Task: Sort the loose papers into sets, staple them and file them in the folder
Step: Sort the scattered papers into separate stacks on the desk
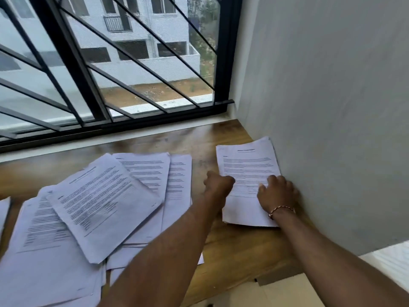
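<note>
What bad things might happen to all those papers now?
The loose papers overlap crookedly, so pages from different sets might get mixed. The left forearm crosses that pile and may drag sheets. The neat stack that the left hand and right hand touch lies against the wall; pushing could crumple its edge.

1. Table (199, 138) sits in the corner: window (110, 63) along its far edge, wall (332, 107) along its right edge.
2. Loose papers (99, 196) are spread overlapping across the table's left and near part.
3. Separate stack (247, 165) lies far right, its right edge against the wall, apart from the spread.
4. Left hand (218, 182) is at the stack's left edge, between stack and spread.
5. Right hand (276, 193) rests on the stack's near-right part, beside the wall.
</note>
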